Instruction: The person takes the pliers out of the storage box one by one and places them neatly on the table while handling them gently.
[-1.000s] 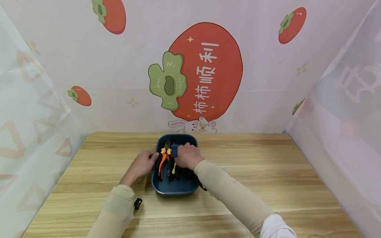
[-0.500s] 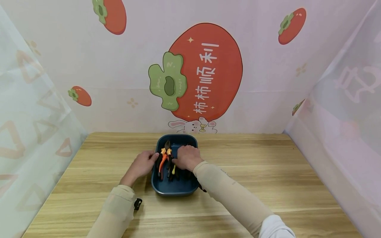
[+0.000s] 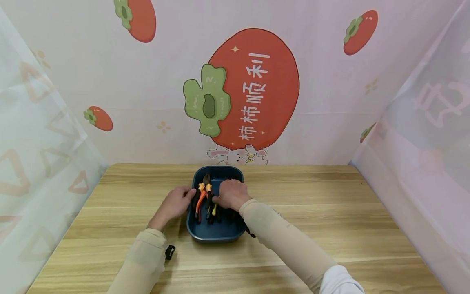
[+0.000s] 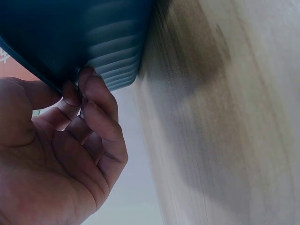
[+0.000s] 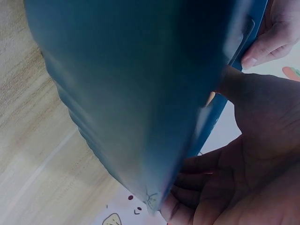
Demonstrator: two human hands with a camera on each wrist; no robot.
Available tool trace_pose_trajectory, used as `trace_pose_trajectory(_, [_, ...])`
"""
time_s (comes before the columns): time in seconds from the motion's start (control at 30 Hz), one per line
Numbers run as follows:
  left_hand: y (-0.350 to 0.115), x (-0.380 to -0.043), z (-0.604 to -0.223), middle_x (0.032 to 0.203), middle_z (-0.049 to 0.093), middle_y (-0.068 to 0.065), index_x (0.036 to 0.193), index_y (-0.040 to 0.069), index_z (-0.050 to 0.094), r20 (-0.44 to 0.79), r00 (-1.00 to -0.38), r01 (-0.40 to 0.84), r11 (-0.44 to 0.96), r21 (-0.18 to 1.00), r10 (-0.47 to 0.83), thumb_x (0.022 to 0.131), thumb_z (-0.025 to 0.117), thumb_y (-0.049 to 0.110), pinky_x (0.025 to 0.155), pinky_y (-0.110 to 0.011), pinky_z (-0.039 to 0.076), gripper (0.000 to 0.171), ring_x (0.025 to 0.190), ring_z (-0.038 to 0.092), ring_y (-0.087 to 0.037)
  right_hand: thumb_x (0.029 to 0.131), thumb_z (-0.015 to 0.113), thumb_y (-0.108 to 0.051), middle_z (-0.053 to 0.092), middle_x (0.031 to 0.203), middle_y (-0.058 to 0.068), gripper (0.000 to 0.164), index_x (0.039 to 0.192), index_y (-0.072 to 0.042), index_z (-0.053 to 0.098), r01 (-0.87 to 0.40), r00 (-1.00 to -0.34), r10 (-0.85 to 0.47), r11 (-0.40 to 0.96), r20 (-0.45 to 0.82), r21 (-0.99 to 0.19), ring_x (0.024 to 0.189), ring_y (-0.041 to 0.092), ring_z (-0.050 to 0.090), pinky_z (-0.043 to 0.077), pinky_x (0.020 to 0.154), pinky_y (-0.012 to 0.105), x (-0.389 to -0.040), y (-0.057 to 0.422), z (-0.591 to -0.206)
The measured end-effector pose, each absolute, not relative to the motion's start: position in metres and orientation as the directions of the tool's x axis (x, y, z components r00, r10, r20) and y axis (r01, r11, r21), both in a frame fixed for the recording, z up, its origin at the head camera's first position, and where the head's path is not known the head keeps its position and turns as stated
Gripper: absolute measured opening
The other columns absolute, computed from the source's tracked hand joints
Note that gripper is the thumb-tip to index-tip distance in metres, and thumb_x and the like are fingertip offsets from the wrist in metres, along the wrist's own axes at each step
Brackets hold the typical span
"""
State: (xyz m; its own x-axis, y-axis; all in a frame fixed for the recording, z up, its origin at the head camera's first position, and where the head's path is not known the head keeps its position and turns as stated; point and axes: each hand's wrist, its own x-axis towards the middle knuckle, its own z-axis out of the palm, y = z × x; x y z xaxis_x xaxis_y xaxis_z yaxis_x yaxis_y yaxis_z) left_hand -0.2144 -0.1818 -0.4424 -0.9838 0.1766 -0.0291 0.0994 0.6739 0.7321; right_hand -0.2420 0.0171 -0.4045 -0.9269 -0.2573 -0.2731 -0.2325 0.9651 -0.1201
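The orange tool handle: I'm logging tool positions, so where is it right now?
In the head view, the orange handle lies in the left half of the blue tray, between the left hand and the right hand.

A tabletop (image 3: 315,204) of light wood grain, streaked from side to side, runs back to an upright, pinkish-white back sheet (image 3: 327,90); printed on it is a large red fruit (image 3: 280,90) with a green leafy cap (image 3: 216,81) and a line of white characters (image 3: 254,99) up its face; below sits a white rabbit (image 3: 236,156) with a yellow bow (image 3: 250,158); smaller red fruits (image 3: 361,32) are scattered around; a left sheet (image 3: 40,134) with faded triangles and a right sheet (image 3: 433,151) flank the wood; the light is soft.
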Motion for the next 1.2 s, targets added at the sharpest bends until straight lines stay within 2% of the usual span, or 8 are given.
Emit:
trace_pose_trajectory(0.23, [-0.182, -0.2149, -0.4431, 0.065, 0.047, -0.005, 0.077, 0.007, 0.053, -0.025, -0.983, 0.105, 0.672, 0.733, 0.181, 0.11, 0.045, 0.024, 0.054, -0.034, 0.037, 0.037, 0.055, 0.044, -0.021, 0.091, 0.07, -0.054, 0.058, 0.077, 0.003, 0.041, 0.088, -0.013, 0.068, -0.212, -0.923, -0.251, 0.964, -0.292, -0.159, 0.071, 0.021, 0.058, 0.047, 0.059, 0.029, -0.2436, 0.0163, -0.4057])
trace_pose_trajectory(0.43, [-0.1815, -0.2158, -0.4439, 0.066, 0.047, -0.006, 0.077, 0.008, 0.053, -0.032, -0.984, 0.096, 0.676, 0.73, 0.174, 0.109, 0.045, 0.024, 0.054, -0.034, 0.037, 0.037, 0.055, 0.045, -0.021, 0.09, 0.072, -0.055, 0.06, 0.09, 0.006, 0.048, 0.109, -0.011, 0.072, -0.208, -0.911, -0.248, 0.966, -0.33, -0.15, 0.085, 0.024, 0.055, 0.049, 0.071, 0.035, -0.2414, 0.0141, -0.4041])
trace_pose_trajectory(0.6, [-0.1817, -0.2161, -0.4442, 0.065, 0.047, -0.005, 0.077, 0.008, 0.053, -0.031, -0.984, 0.097, 0.674, 0.732, 0.174, 0.109, 0.045, 0.024, 0.054, -0.033, 0.037, 0.037, 0.055, 0.045, -0.021, 0.089, 0.074, -0.054, 0.06, 0.096, 0.007, 0.054, 0.119, -0.01, 0.07, -0.214, -0.904, -0.258, 0.963, -0.341, -0.161, 0.089, 0.025, 0.054, 0.051, 0.078, 0.039, -0.2411, 0.0124, -0.4038])
trace_pose_trajectory(0.73, [-0.182, -0.2162, -0.4448, 0.066, 0.047, -0.006, 0.077, 0.008, 0.053, -0.03, -0.984, 0.097, 0.674, 0.732, 0.175, 0.109, 0.046, 0.024, 0.054, -0.033, 0.037, 0.037, 0.055, 0.044, -0.02, 0.087, 0.075, -0.054, 0.06, 0.093, 0.007, 0.055, 0.119, -0.01, 0.07, -0.212, -0.905, -0.261, 0.961, -0.337, -0.176, 0.087, 0.024, 0.054, 0.051, 0.076, 0.038, -0.2415, 0.011, -0.4054])
trace_pose_trajectory(1.2, [-0.1823, -0.2154, -0.4445, 0.065, 0.045, -0.005, 0.077, 0.008, 0.052, -0.025, -0.984, 0.105, 0.679, 0.727, 0.178, 0.109, 0.045, 0.024, 0.054, -0.034, 0.036, 0.037, 0.054, 0.043, -0.02, 0.085, 0.077, -0.051, 0.06, 0.081, 0.005, 0.047, 0.105, -0.009, 0.07, -0.204, -0.91, -0.27, 0.952, -0.313, -0.228, 0.076, 0.023, 0.058, 0.049, 0.066, 0.033, -0.2409, 0.012, -0.4021])
